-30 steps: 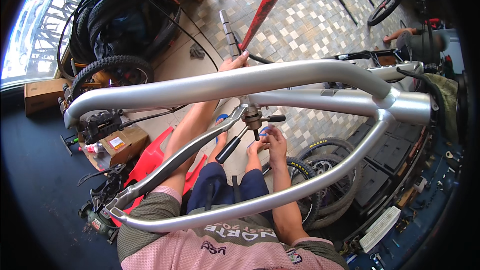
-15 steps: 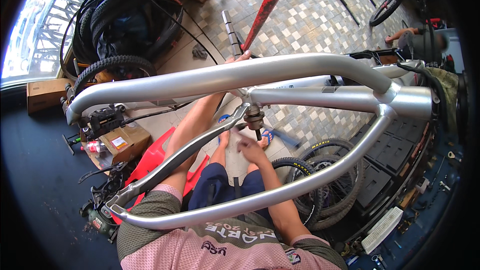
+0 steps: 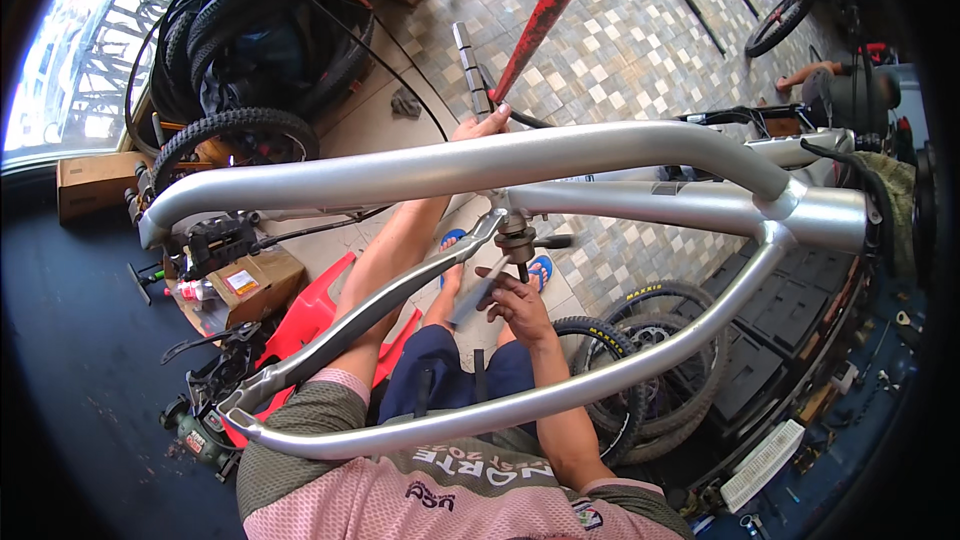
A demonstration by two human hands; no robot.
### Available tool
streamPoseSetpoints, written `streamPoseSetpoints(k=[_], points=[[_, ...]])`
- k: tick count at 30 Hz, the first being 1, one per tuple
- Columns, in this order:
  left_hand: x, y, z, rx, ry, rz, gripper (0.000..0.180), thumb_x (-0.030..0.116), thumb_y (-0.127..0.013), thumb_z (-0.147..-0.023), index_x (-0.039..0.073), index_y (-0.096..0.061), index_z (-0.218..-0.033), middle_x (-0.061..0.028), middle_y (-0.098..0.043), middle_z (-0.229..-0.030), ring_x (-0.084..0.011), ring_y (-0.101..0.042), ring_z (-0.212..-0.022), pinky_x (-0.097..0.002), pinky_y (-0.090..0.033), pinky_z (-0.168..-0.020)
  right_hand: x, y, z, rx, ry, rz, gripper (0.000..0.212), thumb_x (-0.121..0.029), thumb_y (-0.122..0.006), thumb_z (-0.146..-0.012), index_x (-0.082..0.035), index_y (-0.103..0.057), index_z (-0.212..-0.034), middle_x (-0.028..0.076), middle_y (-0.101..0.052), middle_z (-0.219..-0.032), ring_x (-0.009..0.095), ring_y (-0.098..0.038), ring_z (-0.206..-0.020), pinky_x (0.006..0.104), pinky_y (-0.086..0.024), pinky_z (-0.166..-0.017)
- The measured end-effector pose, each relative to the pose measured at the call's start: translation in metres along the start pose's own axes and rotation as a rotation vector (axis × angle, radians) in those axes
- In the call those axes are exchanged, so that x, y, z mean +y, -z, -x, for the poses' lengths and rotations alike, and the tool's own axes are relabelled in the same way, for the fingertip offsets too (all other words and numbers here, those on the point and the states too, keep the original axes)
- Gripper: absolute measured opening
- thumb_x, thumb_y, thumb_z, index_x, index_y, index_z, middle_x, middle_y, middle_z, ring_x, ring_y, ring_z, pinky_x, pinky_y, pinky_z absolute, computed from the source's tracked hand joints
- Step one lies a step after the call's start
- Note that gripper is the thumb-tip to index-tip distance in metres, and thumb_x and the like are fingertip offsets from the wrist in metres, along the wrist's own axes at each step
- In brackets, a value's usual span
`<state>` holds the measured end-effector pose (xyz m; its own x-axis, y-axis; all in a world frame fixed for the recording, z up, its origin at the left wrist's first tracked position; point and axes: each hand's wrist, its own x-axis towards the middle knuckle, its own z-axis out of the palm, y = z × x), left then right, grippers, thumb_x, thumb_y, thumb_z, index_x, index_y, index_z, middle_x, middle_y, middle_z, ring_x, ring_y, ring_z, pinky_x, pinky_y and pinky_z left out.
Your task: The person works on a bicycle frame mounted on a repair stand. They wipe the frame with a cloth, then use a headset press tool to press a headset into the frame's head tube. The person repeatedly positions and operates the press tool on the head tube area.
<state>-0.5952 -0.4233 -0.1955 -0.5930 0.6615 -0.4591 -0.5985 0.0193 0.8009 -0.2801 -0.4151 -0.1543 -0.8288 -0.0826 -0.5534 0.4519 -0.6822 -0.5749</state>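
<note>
A bare silver bicycle frame [image 3: 450,165] stretches across in front of me, its curved tubes running left to right. Under its middle, a round metal threaded tool [image 3: 515,243] sits at the frame's joint, with a crossbar handle [image 3: 553,241] whose near end is blurred. My right hand [image 3: 522,308] is just below that tool, fingers apart, fingertips beside the blurred handle end. Beyond the top tube, my left hand [image 3: 484,126] has its fingers closed near the foot of a segmented metal bar [image 3: 468,65]; what it grips is mostly hidden.
A red pole [image 3: 545,15] slants up behind the frame. Tyres [image 3: 250,40] pile at the far left, near a cardboard box [image 3: 240,285] and red plastic chair [image 3: 300,315]. Bicycle wheels [image 3: 650,370] stand at right, beside black crates [image 3: 750,320] and a tool-strewn bench [image 3: 860,440].
The crossbar handle has turned about the threaded tool. My right hand has shifted slightly right and its fingers have spread. My left hand stays by the far bar; the view has shifted slightly.
</note>
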Motion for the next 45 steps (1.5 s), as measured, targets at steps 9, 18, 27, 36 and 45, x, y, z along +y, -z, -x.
streamPoseSetpoints(k=[9,18,27,36,45], points=[[0.012,-0.013,0.004,0.025,0.038,-0.010,0.053,0.059,-0.070,-0.096,0.009,-0.070,-0.076,-0.0029,-0.065,-0.067,-0.0140,-0.062,-0.061,-0.0316,-0.050,-0.059,-0.001,0.002,-0.009,0.441,0.311,-0.304,0.066,-0.048,-0.069,-0.099,-0.013,-0.047,-0.150,0.014,-0.069,-0.128,0.028,-0.072,-0.113,0.0420,-0.061,-0.092],[0.022,-0.016,0.012,0.108,0.096,-0.217,0.051,0.058,-0.071,-0.096,0.009,-0.071,-0.078,-0.0034,-0.066,-0.068,-0.0138,-0.062,-0.063,-0.0307,-0.050,-0.059,-0.029,-0.003,-0.015,0.233,0.087,-0.234,0.065,-0.058,-0.062,-0.100,-0.005,-0.060,-0.138,0.014,-0.074,-0.108,0.025,-0.076,-0.091,0.0332,-0.063,-0.071],[0.027,-0.015,0.017,0.009,0.153,-0.082,0.043,0.051,-0.077,-0.094,0.009,-0.072,-0.088,-0.0036,-0.071,-0.079,-0.0140,-0.066,-0.069,-0.0304,-0.053,-0.063,-0.020,-0.019,-0.029,0.339,0.282,-0.039,0.059,-0.055,-0.056,-0.106,-0.001,-0.062,-0.130,0.011,-0.071,-0.093,0.016,-0.069,-0.072,0.0259,-0.052,-0.058],[0.023,-0.015,0.030,-0.127,0.078,0.344,0.023,0.021,-0.082,-0.092,0.009,-0.064,-0.100,-0.0073,-0.073,-0.108,-0.0153,-0.070,-0.094,-0.0299,-0.056,-0.086,-0.026,-0.017,-0.034,0.337,0.261,0.044,0.062,-0.058,-0.057,-0.104,-0.001,-0.063,-0.130,0.011,-0.072,-0.095,0.018,-0.073,-0.079,0.0285,-0.056,-0.063],[0.009,-0.009,0.018,-0.086,0.159,0.332,0.025,0.022,-0.084,-0.091,0.011,-0.062,-0.098,-0.0043,-0.072,-0.100,-0.0127,-0.068,-0.085,-0.0282,-0.055,-0.076,-0.074,-0.006,0.048,0.917,0.380,1.217,0.054,-0.028,-0.075,-0.091,-0.002,-0.060,-0.136,0.018,-0.069,-0.122,0.035,-0.065,-0.116,0.0447,-0.051,-0.097]])
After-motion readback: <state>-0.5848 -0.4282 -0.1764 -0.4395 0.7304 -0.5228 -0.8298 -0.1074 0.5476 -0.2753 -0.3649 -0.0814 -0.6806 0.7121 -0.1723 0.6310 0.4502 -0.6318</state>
